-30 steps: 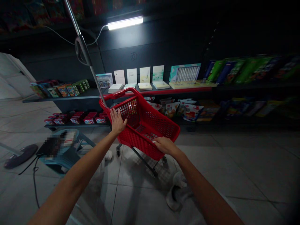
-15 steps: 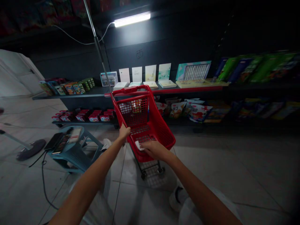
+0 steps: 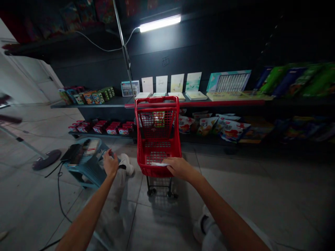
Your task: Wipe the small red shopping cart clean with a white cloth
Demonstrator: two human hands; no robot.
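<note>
A small red shopping cart (image 3: 178, 146) stands on the tiled floor in front of me, its basket facing my way. My right hand (image 3: 179, 168) is on the near rim of the basket, closed over a white cloth or tissue (image 3: 159, 164) that lies along that rim. To the left of the cart, my left hand (image 3: 111, 163) is in the air with its fingers apart, touching nothing that I can see. It is nearest to the blue plastic stool (image 3: 90, 170).
A dark shelf (image 3: 115, 101) behind the cart carries books, boxes and snack bags (image 3: 232, 129). A black cable (image 3: 59, 198) runs from the stool along the floor. At left stands a round-based metal pole (image 3: 47, 160); a lit tube lamp (image 3: 160, 23) hangs above.
My left hand has let go of the cart's side and moved left. The cart has turned to face me more squarely. My right hand stays on the near rim with the white cloth.
</note>
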